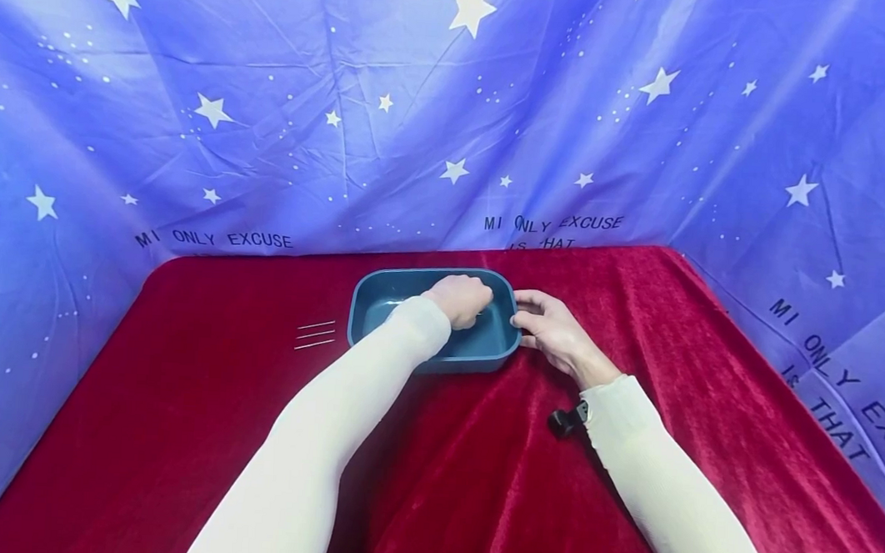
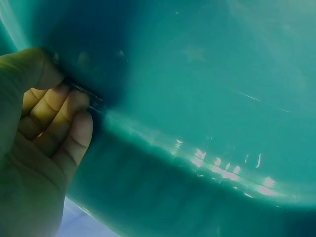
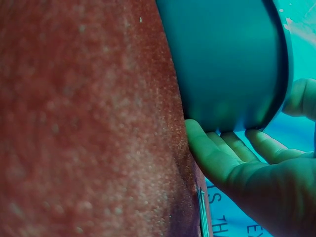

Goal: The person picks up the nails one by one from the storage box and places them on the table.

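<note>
A blue plastic basin (image 1: pixel 381 307), rectangular with rounded corners, stands on the red cloth. My left hand (image 1: pixel 459 301) reaches down inside it. In the left wrist view, thumb and fingers of that hand pinch a thin dark metal rod (image 2: pixel 86 90) close to the basin's inner wall; its far end shows, while the rest is hidden by the fingers. At the basin's right end, my right hand (image 1: pixel 556 328) grips the wall, thumb at the rim and fingers spread against the outside.
Three thin metal rods (image 1: pixel 315 335) lie side by side on the cloth left of the basin. The right wrist view shows slim metal rods (image 3: pixel 202 212) on the cloth below the hand. A starry blue curtain (image 1: pixel 389 140) hangs behind the red-covered table (image 1: pixel 179 430).
</note>
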`<action>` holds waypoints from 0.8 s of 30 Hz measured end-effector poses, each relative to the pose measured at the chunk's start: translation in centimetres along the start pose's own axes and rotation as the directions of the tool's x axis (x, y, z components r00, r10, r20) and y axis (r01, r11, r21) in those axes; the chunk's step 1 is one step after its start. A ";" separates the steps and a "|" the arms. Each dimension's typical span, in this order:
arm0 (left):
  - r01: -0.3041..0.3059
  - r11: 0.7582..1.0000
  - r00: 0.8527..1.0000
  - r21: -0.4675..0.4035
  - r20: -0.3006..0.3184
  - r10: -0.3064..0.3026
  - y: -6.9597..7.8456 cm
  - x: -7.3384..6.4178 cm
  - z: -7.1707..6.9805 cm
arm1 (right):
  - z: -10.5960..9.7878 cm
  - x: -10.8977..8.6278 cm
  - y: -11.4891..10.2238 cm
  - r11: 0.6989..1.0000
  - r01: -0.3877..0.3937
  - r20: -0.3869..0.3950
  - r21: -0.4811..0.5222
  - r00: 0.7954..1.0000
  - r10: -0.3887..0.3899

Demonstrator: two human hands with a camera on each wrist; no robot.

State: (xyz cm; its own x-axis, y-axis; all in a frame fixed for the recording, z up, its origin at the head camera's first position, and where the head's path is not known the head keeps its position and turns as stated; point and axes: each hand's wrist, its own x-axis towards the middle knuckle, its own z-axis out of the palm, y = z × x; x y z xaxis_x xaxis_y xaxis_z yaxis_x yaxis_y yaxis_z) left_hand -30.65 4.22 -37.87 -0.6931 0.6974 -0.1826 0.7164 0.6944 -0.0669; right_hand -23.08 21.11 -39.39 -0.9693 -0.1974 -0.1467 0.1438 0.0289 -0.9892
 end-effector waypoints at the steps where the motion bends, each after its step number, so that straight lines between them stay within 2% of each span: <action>1: 0.004 1.000 1.000 -0.004 0.004 -0.004 0.0 -0.1 0.0 | 0.0 0.0 0.0 1.000 -0.001 0.000 -0.001 1.000 0.001; 18: -0.011 0.999 1.000 -0.048 0.004 0.012 -0.2 -0.6 -0.7 | 0.0 0.0 -0.1 1.000 -0.004 -0.007 -0.011 1.000 0.004; 24: 0.007 0.998 1.000 -0.068 0.013 -0.006 -0.4 -0.7 -1.0 | 0.0 0.0 -0.1 1.000 -0.007 -0.011 -0.016 1.000 0.007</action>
State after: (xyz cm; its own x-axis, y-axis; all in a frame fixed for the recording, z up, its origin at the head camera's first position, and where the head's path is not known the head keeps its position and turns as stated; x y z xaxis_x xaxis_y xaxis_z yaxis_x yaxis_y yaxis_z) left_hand -30.47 3.63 -36.76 -0.6966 0.6906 -0.1945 0.7043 0.7099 -0.0017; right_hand -23.10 21.08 -39.31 -0.9705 -0.1861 -0.1532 0.1472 0.0458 -0.9880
